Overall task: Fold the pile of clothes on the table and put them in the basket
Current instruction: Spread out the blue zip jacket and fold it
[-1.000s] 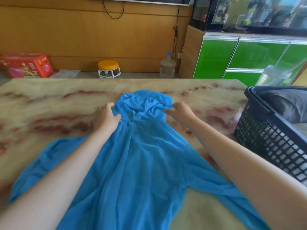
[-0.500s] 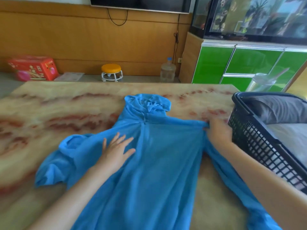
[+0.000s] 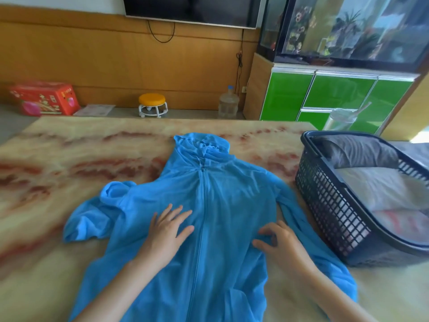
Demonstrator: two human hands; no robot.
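A blue hooded zip jacket (image 3: 222,205) is laid front-up on the worktop (image 3: 92,145), just beside the basket (image 3: 325,205). The left hand (image 3: 167,231) is spread flat on the half farther from the basket. Fabric on the nearer half is pinched by the right hand (image 3: 281,242).

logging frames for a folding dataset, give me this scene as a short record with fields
garment: blue hooded jacket, spread front up on the table, zipper closed
left hand: flat, fingers spread, presses the jacket beside the zipper
right hand: fingers curled, pinches the fabric on the zipper's other side
sleeves: one sleeve bunched on the left hand's side, the other sleeve stretched beside the basket
basket: dark, at the table's right end, holds folded clothes
fold state: not yet folded
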